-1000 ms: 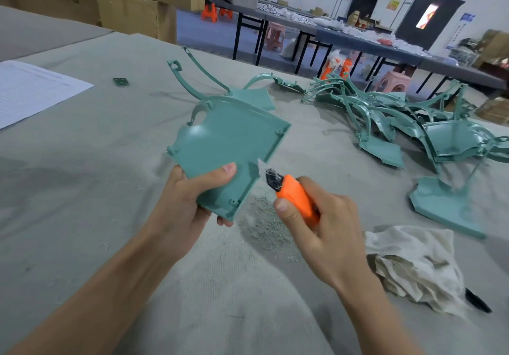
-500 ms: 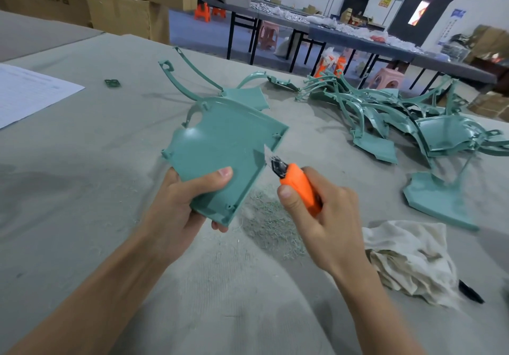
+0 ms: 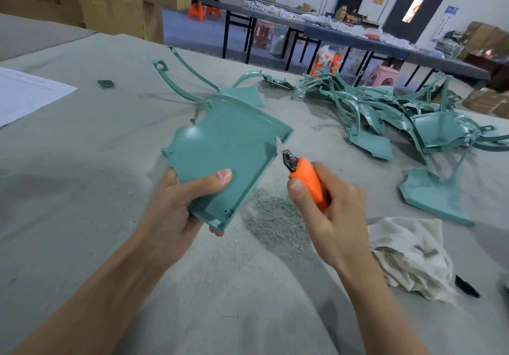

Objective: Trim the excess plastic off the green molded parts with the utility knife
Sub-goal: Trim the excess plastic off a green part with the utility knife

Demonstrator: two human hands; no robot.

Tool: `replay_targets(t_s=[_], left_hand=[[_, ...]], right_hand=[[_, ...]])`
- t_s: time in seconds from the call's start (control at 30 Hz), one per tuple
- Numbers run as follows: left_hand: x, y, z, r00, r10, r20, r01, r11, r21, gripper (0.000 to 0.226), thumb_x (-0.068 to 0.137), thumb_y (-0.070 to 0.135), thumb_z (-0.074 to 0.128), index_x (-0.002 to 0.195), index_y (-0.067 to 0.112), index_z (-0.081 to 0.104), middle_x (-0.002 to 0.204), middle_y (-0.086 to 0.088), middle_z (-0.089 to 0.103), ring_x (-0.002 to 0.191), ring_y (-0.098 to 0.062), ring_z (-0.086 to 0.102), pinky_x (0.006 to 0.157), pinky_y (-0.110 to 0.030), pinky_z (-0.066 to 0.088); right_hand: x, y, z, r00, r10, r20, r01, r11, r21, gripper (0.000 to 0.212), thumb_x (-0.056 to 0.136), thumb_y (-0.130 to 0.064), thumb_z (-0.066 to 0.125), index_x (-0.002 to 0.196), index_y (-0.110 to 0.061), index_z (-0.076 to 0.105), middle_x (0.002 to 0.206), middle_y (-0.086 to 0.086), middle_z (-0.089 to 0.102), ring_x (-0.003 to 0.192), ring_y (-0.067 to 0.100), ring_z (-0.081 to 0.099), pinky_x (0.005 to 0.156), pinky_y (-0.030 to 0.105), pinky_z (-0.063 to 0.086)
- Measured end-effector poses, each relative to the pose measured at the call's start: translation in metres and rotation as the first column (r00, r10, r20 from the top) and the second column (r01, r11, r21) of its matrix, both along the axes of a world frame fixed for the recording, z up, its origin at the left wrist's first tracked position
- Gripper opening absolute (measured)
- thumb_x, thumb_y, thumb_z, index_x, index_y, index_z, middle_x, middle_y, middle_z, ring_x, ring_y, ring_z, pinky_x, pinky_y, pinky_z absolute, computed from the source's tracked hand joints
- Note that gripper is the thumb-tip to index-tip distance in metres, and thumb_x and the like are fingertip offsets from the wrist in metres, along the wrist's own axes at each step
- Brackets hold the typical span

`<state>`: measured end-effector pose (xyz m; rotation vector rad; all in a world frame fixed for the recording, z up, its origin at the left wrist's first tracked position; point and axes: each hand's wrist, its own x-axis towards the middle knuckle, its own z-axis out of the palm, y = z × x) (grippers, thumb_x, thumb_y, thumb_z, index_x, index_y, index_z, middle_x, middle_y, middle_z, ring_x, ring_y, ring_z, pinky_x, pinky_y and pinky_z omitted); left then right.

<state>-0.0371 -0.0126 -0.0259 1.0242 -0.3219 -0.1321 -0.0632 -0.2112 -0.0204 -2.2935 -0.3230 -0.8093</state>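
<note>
gripping flat green molded plastic panel point(image 3: 225, 159) in left hand point(image 3: 176, 211), above grey tabletop point(image 3: 82, 175) | clenching orange utility knife point(image 3: 308, 181) in right hand point(image 3: 330, 217), blade touching panel's right edge | risking slip toward left thumb if pushing too hard

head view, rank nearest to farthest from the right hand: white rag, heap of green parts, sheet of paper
1. white rag, just right of the right hand.
2. heap of green parts, farther back on the right.
3. sheet of paper, far left.
</note>
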Motion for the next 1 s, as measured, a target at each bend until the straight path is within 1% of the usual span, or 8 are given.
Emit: replay_targets(t_s=[0.3, 0.43, 0.5, 0.57, 0.7, 0.83, 0.93, 1.0], left_hand=[[0.0, 0.001, -0.002, 1.0, 0.004, -0.007, -0.004, 0.999, 0.033, 0.032, 0.065, 0.018, 0.071, 0.096, 0.015, 0.072, 0.074, -0.006, 0.06, 0.045, -0.016, 0.054, 0.033, -0.021, 0.041], [-0.003, 0.0, -0.002, 0.999, -0.034, 0.008, 0.034, 0.999, 0.027, 0.043, 0.069, 0.012, 0.067, 0.111, 0.006, 0.064, 0.08, -0.001, 0.068, 0.056, -0.012, 0.064, 0.043, -0.019, 0.047], [-0.003, -0.002, -0.002, 1.0, -0.014, 0.011, 0.013, 0.999, 0.043, 0.043, 0.07, 0.01, 0.065, 0.114, 0.009, 0.064, 0.093, -0.002, 0.073, 0.075, -0.016, 0.071, 0.055, -0.021, 0.054], [-0.002, -0.002, -0.003, 0.999, 0.034, 0.042, -0.037, 0.996, 0.082, 0.042, 0.068, 0.009, 0.07, 0.109, 0.015, 0.068, 0.104, -0.005, 0.073, 0.092, -0.019, 0.07, 0.067, -0.027, 0.056], [-0.003, -0.002, -0.002, 0.992, 0.079, 0.101, -0.094, 0.983, 0.159, 0.036, 0.063, 0.026, 0.074, 0.099, 0.026, 0.073, 0.101, -0.016, 0.07, 0.08, -0.035, 0.061, 0.073, -0.053, 0.044], [-0.004, -0.003, -0.002, 0.991, -0.01, 0.131, -0.013, 0.985, 0.174, 0.033, 0.071, 0.025, 0.071, 0.102, 0.018, 0.07, 0.094, -0.018, 0.068, 0.064, -0.033, 0.056, 0.045, -0.031, 0.046], [-0.002, -0.001, -0.004, 0.991, -0.07, 0.113, 0.045, 0.977, 0.21, 0.039, 0.07, 0.024, 0.073, 0.107, 0.013, 0.068, 0.099, -0.031, 0.063, 0.059, -0.046, 0.052, 0.039, -0.026, 0.042], [-0.001, 0.0, -0.005, 0.992, -0.088, 0.089, 0.066, 0.972, 0.224, 0.038, 0.067, 0.025, 0.075, 0.104, 0.015, 0.069, 0.091, -0.03, 0.063, 0.052, -0.039, 0.054, 0.039, -0.026, 0.042]], right_hand=[[0.01, -0.006, -0.001, 0.988, -0.143, -0.054, 0.145, 0.989, 0.025, 0.045, 0.091, -0.066, 0.041, 0.063, -0.031, 0.035, 0.049, -0.007, 0.031, 0.045, 0.009, 0.029, 0.05, 0.029, 0.022], [0.018, -0.021, -0.004, 0.964, -0.244, -0.108, 0.253, 0.965, 0.069, 0.058, 0.087, -0.071, 0.036, 0.063, -0.019, 0.046, 0.051, 0.0, 0.036, 0.049, 0.011, 0.031, 0.051, 0.034, 0.024], [0.016, -0.021, -0.006, 0.975, -0.167, -0.147, 0.197, 0.956, 0.216, 0.072, 0.086, -0.072, 0.039, 0.075, -0.004, 0.059, 0.055, 0.01, 0.042, 0.051, 0.013, 0.035, 0.052, 0.039, 0.029], [0.013, -0.018, -0.003, 0.987, 0.03, -0.158, 0.05, 0.875, 0.481, 0.063, 0.086, -0.067, 0.045, 0.08, -0.007, 0.064, 0.054, -0.004, 0.038, 0.05, 0.01, 0.033, 0.048, 0.032, 0.027], [0.006, -0.006, 0.003, 0.903, 0.401, -0.155, -0.234, 0.761, 0.605, 0.034, 0.074, -0.054, 0.072, 0.096, -0.028, 0.068, 0.057, -0.006, 0.04, 0.047, 0.008, 0.033, 0.046, 0.019, 0.031], [0.007, 0.008, 0.001, 0.851, 0.471, -0.231, -0.279, 0.78, 0.56, 0.075, 0.055, -0.046, 0.092, 0.116, -0.017, 0.058, 0.069, 0.025, 0.046, 0.053, 0.028, 0.036, 0.046, 0.034, 0.034], [0.011, 0.004, 0.002, 0.854, 0.474, -0.215, -0.19, 0.668, 0.72, 0.068, 0.052, -0.025, 0.094, 0.109, -0.01, 0.06, 0.058, 0.007, 0.042, 0.044, 0.011, 0.031, 0.041, 0.021, 0.03], [0.012, -0.003, 0.001, 0.861, 0.486, -0.151, -0.153, 0.53, 0.834, 0.055, 0.05, -0.021, 0.094, 0.098, -0.019, 0.065, 0.056, -0.007, 0.047, 0.039, 0.006, 0.032, 0.037, 0.017, 0.03]])
